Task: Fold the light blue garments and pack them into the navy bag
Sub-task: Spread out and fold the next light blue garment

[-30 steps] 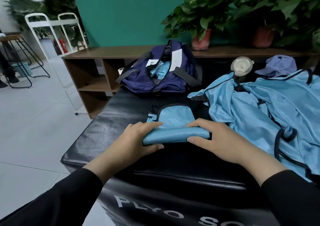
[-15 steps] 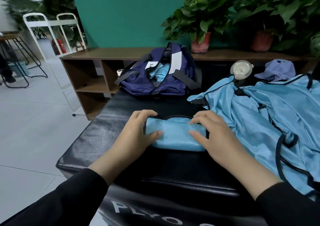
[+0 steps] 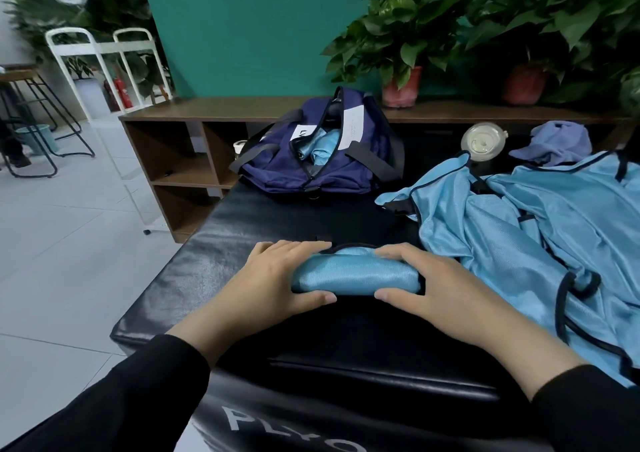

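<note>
The rolled light blue satin garment [image 3: 353, 275] lies on the black padded desk [image 3: 263, 216]. The left hand [image 3: 273, 278] clamps its left end, the right hand [image 3: 426, 285] its right end, fingers over the top, thumbs at the near side. The open navy fabric bag [image 3: 287, 171] sits beyond, holding 2 blue rolls. A loose pile of light blue garments [image 3: 540, 230] lies just right.

The person is wearing a black long-sleeved top. The left sleeve [image 3: 114, 396] is running plain and dark down to the wrist, well back from the fingers [image 3: 294, 247], ending in a smooth edge with no visible cuff band. The right sleeve [image 3: 588, 413] is showing the same black cloth and plain edge. Both hands, left hand [image 3: 273, 278] and right hand [image 3: 426, 285], are going bare, with short, unpainted nails.
</note>
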